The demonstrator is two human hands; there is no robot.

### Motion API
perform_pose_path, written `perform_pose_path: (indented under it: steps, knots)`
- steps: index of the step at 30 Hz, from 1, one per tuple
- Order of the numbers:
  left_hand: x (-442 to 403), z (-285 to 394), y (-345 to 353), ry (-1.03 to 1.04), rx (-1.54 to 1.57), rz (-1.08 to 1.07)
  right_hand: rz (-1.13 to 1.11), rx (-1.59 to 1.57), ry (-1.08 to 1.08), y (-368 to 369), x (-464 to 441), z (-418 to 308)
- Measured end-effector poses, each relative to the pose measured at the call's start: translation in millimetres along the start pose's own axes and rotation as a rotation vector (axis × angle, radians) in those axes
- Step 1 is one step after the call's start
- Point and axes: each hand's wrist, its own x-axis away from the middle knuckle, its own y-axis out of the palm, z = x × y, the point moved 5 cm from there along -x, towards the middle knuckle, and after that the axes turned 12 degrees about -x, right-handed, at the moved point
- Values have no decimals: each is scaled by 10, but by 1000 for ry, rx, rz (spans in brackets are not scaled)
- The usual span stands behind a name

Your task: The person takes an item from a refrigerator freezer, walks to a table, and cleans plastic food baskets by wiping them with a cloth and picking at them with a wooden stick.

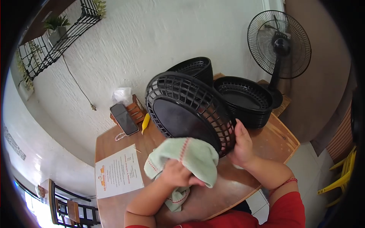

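My right hand [242, 145] grips the rim of a black plastic food basket [176, 116], which is tilted up with its flat underside facing me. A pale green cloth [195, 154] with red stitching is bunched in my left hand [176, 174]. The cloth lies against the lower edge of the basket, and part of it hangs down below my wrist. Behind the held basket, one stack of black baskets [243, 95] stands at the right. Another stack of black baskets [203, 66] is partly hidden behind it.
On the wooden table [152, 146] lie a printed sheet [118, 173] and a yellow object [145, 123]. A phone [124, 119] leans on a wooden holder [136, 109] by the wall. A stand fan [281, 45] is at the back right, a yellow chair [342, 173] at the far right.
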Motion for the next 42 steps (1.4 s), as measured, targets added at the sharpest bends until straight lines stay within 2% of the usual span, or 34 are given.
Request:
perform_pose_path:
  steps: [3, 7, 9, 10, 12, 13, 14, 15, 16, 17, 18, 19, 21, 22, 24, 25, 27, 28, 29, 30, 32, 34, 35, 37, 38, 39, 40, 42]
  knots:
    - [4, 177, 83, 98, -83, -111, -64, 26, 48, -36, 76, 57]
    - [70, 470, 90, 71, -68, -144, 20, 146, 166, -94, 97, 136]
    - [-31, 487, 50, 115, -26, -181, 171, 163, 162, 33, 114, 161]
    - [15, 461, 103, 106, -38, -175, 161, 165, 175, -26, 123, 162]
    - [288, 297, 480, -41, 340, -302, -15, -9, 228, -198, 181, 162]
    - [460, 159, 628, -130, 491, -347, 114, 194, 211, -382, 251, 161]
    - [623, -23, 664, -232, 608, -372, 193, 255, 137, -285, 273, 112]
    - [664, -148, 528, -345, 708, -373, 113, 310, 101, -146, 278, 83]
    - [698, -102, 422, -403, 564, -314, 67, 313, 176, -312, 305, 35]
    - [506, 364, 488, -70, 309, -615, 205, 228, 204, -62, 287, 101]
    - [494, 655, 670, 227, 64, -955, 109, 195, 307, -161, 320, 73]
    - [328, 729, 414, 248, 92, -70, -74, 540, 173, -380, 284, -103]
    - [206, 415, 433, -138, 239, -580, -422, 1199, -251, -613, 285, -347]
    - [143, 233, 339, -200, 160, -509, -448, 1202, -231, -585, 278, -317]
    - [-30, -28, 23, -136, -26, 87, -424, 941, -39, -377, 247, -192]
    - [-45, 43, 24, -137, -18, 91, -401, 811, 42, -267, 277, -126]
    - [-28, 391, -36, 0, -353, 244, -362, 527, 199, -160, 287, 23]
    - [277, 574, 536, 198, -401, 187, -366, 525, 200, -213, 268, 26]
    - [588, 720, 1114, 392, -441, 128, -346, 652, 234, -377, 254, 11]
    - [472, 697, 830, 388, -432, 131, -319, 784, 268, -578, 248, -41]
    - [50, 336, 205, -60, 227, -549, -254, 1058, 340, -866, 278, -167]
    - [-72, -82, -35, -165, -46, 129, -307, 992, 267, -780, 355, -124]
    - [-116, -45, 77, -164, -49, 127, -369, 915, 200, -691, 418, -61]
    - [82, -93, 39, -765, 386, 849, -500, 752, 71, -498, 494, 42]
    - [112, 183, 124, -409, 114, 494, -507, 747, 69, -454, 490, 81]
    - [188, 452, 242, -58, -146, 131, -415, 703, 94, -452, 479, 96]
    - [245, 437, 281, -60, -146, 133, -320, 661, 119, -459, 475, 94]
    - [223, 578, 317, 171, 55, -18, -124, 584, 170, -517, 488, 27]
